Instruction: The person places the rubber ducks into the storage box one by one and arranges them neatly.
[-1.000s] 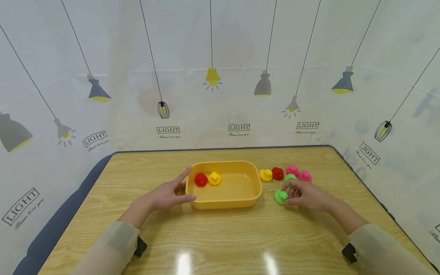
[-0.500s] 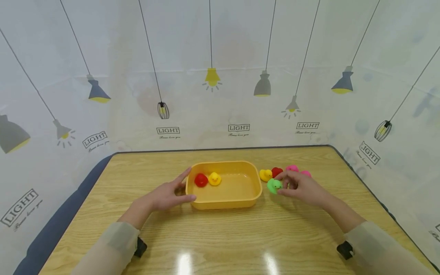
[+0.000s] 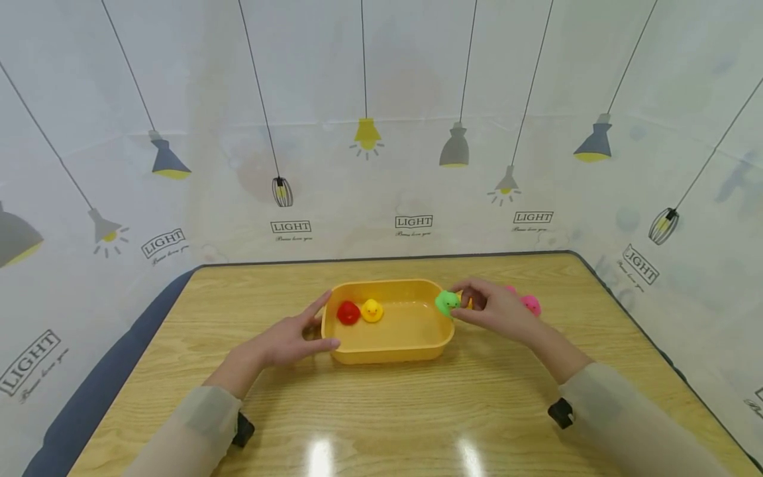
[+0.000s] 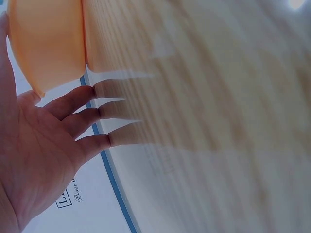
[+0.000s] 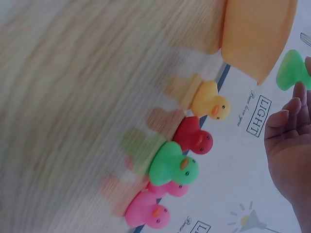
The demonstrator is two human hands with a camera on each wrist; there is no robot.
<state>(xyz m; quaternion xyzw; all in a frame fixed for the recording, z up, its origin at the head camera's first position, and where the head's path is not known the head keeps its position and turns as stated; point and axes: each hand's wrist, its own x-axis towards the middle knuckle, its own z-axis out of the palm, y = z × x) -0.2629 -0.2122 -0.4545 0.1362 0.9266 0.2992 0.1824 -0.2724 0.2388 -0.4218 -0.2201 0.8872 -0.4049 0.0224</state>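
A yellow-orange tray (image 3: pixel 390 356) holds a red duck (image 3: pixel 348 313) and a yellow duck (image 3: pixel 372 311) at its left side. The left hand (image 3: pixel 293 339) rests against the tray's left end, thumb and fingers spread; in the left wrist view that hand (image 4: pixel 46 145) has its fingers extended beside the tray wall (image 4: pixel 48 39). Between thumb and fingers the right hand (image 3: pixel 501 311) pinches a green duck (image 3: pixel 447 303) over the tray's right rim. The right wrist view shows the same green duck (image 5: pixel 292 70) held by the right hand (image 5: pixel 294 150), raised above the table.
Right of the tray, in the right wrist view, stand a yellow duck (image 5: pixel 210 101), a red duck (image 5: pixel 193 137), another green duck (image 5: pixel 172 164) and two pink ducks, the nearer one (image 5: pixel 147 209) at the row's end. A printed cloth hangs behind the wooden table (image 3: pixel 381 411).
The right hand has lifted the green duck off the table and carried it left and away from the body to the tray's right rim. The left hand has stayed in place.
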